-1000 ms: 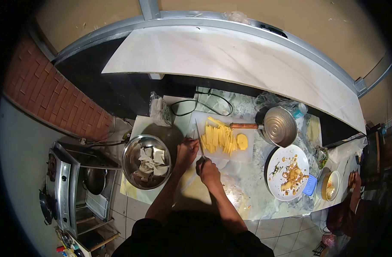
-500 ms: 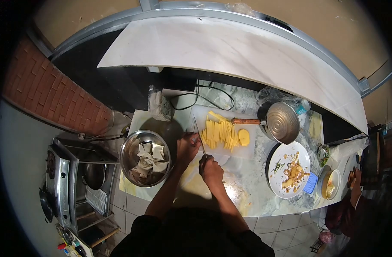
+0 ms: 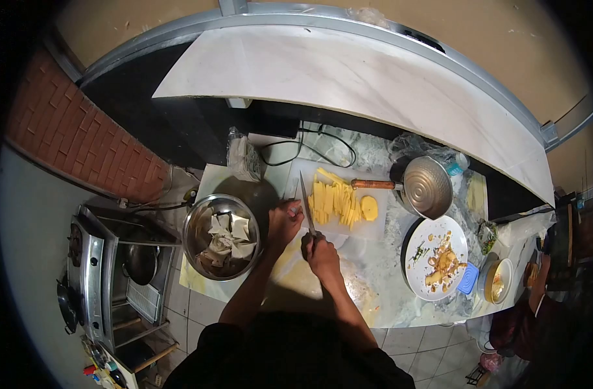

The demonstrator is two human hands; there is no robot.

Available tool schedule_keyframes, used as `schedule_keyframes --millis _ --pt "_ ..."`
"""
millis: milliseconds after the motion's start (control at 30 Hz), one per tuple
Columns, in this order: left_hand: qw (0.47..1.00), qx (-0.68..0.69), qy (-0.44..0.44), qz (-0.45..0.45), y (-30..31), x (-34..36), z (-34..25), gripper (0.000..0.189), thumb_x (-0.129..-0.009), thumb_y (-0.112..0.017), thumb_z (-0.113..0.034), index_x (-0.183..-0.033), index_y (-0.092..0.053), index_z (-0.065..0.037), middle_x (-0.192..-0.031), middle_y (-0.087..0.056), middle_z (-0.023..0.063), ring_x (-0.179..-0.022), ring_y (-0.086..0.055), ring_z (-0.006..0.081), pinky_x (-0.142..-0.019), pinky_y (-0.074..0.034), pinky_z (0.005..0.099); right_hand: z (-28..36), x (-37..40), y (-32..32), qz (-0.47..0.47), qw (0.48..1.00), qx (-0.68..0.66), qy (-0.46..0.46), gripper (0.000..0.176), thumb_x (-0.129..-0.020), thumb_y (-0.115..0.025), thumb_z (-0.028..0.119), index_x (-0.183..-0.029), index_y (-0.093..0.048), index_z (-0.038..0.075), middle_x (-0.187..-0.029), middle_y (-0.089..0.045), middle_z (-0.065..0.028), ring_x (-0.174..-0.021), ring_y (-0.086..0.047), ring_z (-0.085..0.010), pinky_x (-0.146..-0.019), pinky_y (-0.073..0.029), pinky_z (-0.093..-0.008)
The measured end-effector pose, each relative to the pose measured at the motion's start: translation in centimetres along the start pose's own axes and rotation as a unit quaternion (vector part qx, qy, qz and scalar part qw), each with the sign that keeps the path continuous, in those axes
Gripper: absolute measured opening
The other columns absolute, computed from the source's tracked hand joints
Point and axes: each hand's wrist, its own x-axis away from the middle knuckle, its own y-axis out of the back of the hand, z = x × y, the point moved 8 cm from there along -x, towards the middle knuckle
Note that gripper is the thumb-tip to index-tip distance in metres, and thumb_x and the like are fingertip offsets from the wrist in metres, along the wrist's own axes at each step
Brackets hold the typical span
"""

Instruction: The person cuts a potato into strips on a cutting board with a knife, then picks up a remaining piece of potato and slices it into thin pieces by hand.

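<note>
My right hand (image 3: 322, 257) is closed round the dark handle of a knife (image 3: 307, 202). Its blade points away from me, along the left side of a pile of yellow potato sticks (image 3: 332, 200). These lie on a white cutting board (image 3: 369, 228), with a round potato piece (image 3: 369, 208) at their right. My left hand (image 3: 284, 225) is just left of the blade, its fingers curled; something small and pale shows at the fingertips, too small to name. Beside my left forearm stands a steel bowl (image 3: 191, 249) holding pale folded pieces.
Right of the board are a saucepan (image 3: 427, 188) with a wooden handle, a white plate (image 3: 418, 230) of peelings, a blue lid-like piece (image 3: 469, 277) and a tub (image 3: 502, 282). A stove (image 3: 92, 279) stands left. Another person's sleeve (image 3: 523, 327) shows far right.
The knife has turned slightly, its tip shifting right towards the potato sticks. My right hand has moved a little with it; my left hand stays nearly in place.
</note>
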Motion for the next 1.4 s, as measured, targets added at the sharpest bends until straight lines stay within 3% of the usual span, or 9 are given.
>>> schedule_keyframes --millis 233,333,500,733,933,1000,1133,1333,1400 --pt "0.998 -0.033 0.032 0.033 -0.7 -0.2 -0.3 0.032 -0.071 -0.064 -0.006 -0.103 -0.063 -0.005 -0.084 -0.066 0.0124 -0.069 -0.065 0.0209 -0.062 -0.052 0.0301 -1.1 -0.2 2.1 -0.020 1.000 -0.012 0.007 0.025 -0.087 -0.052 0.020 -0.087 -0.054 -0.005 -0.073 -0.058 -0.0293 -0.074 -0.056 -0.0457 -0.064 -0.045 -0.0506" --pt "0.992 0.069 0.098 0.037 -1.0 -0.2 -0.2 0.031 -0.074 -0.062 -0.006 -0.105 -0.062 -0.005 -0.085 -0.066 0.0115 -0.070 -0.065 0.0188 -0.063 -0.052 0.0295 -1.4 -0.6 3.5 -0.048 0.999 0.001 0.012 0.025 -0.088 -0.053 0.020 -0.083 -0.054 -0.005 -0.068 -0.057 -0.0280 -0.070 -0.056 -0.0461 -0.061 -0.043 -0.0496" --pt "0.993 0.102 0.059 -0.021 -0.3 -0.5 -1.2 0.028 -0.079 -0.063 -0.007 -0.107 -0.060 -0.002 -0.086 -0.065 0.0108 -0.070 -0.063 0.0147 -0.061 -0.052 0.0252 -1.5 -1.6 3.8 -0.047 0.999 -0.020 0.000 0.027 -0.087 -0.053 0.024 -0.089 -0.052 -0.003 -0.070 -0.057 -0.0291 -0.071 -0.056 -0.0468 -0.063 -0.044 -0.0509" --pt "0.982 0.180 0.060 0.009 -0.9 -0.8 -4.0 0.043 -0.078 -0.070 -0.012 -0.114 -0.053 0.001 -0.087 -0.060 0.0085 -0.071 -0.060 0.0120 -0.059 -0.051 0.0227 -0.5 -1.4 3.1 -0.086 0.996 -0.019 0.010 0.025 -0.084 -0.056 0.023 -0.093 -0.048 0.001 -0.072 -0.060 -0.0260 -0.069 -0.058 -0.0451 -0.062 -0.045 -0.0513" --pt "0.986 0.160 0.042 -0.001 -1.6 -1.0 -4.4 0.044 -0.075 -0.073 -0.009 -0.111 -0.052 0.004 -0.084 -0.060 0.0073 -0.067 -0.059 0.0103 -0.057 -0.050 0.0207 -0.5 -1.1 3.8 -0.138 0.990 -0.002 -0.009 0.024 -0.081 -0.059 0.017 -0.093 -0.045 0.001 -0.070 -0.061 -0.0227 -0.067 -0.059 -0.0431 -0.060 -0.046 -0.0493" --pt "0.973 0.216 0.081 -0.008 -2.0 -1.2 -4.2 0.037 -0.076 -0.071 -0.006 -0.106 -0.053 0.005 -0.080 -0.060 0.0060 -0.065 -0.058 0.0086 -0.055 -0.049 0.0200 -0.4 -1.0 4.2 -0.143 0.990 0.007 -0.011 0.024 -0.080 -0.059 0.017 -0.092 -0.045 0.001 -0.071 -0.061 -0.0225 -0.067 -0.059 -0.0423 -0.059 -0.046 -0.0487" --pt "0.974 0.214 0.069 -0.031 -2.5 -1.7 -4.2 0.030 -0.077 -0.069 -0.004 -0.101 -0.053 0.006 -0.075 -0.060 0.0052 -0.065 -0.057 0.0071 -0.055 -0.048 0.0194 -0.8 -1.0 4.5 -0.164 0.986 0.024 -0.011 0.024 -0.079 -0.061 0.015 -0.091 -0.045 0.001 -0.073 -0.060 -0.0221 -0.065 -0.060 -0.0398 -0.058 -0.047 -0.0474" --pt "0.988 0.137 0.056 -0.055 -3.4 -2.4 -3.8 0.030 -0.074 -0.072 -0.005 -0.094 -0.052 0.004 -0.073 -0.058 0.0054 -0.061 -0.055 0.0064 -0.053 -0.045 0.0197 -0.6 -0.7 5.1 -0.187 0.982 0.023 -0.012 0.021 -0.077 -0.061 0.009 -0.089 -0.046 -0.001 -0.072 -0.059 -0.0229 -0.066 -0.059 -0.0415 -0.056 -0.045 -0.0465" --pt "0.968 0.222 0.097 -0.071 -3.9 -2.6 -2.9 0.032 -0.073 -0.074 -0.006 -0.093 -0.052 0.004 -0.073 -0.057 0.0047 -0.061 -0.054 0.0065 -0.053 -0.044 0.0197 -0.6 -0.6 5.4 -0.191 0.981 0.018 -0.013 0.021 -0.077 -0.061 0.008 -0.088 -0.046 -0.001 -0.072 -0.059 -0.0228 -0.066 -0.058 -0.0415 -0.056 -0.045 -0.0465"
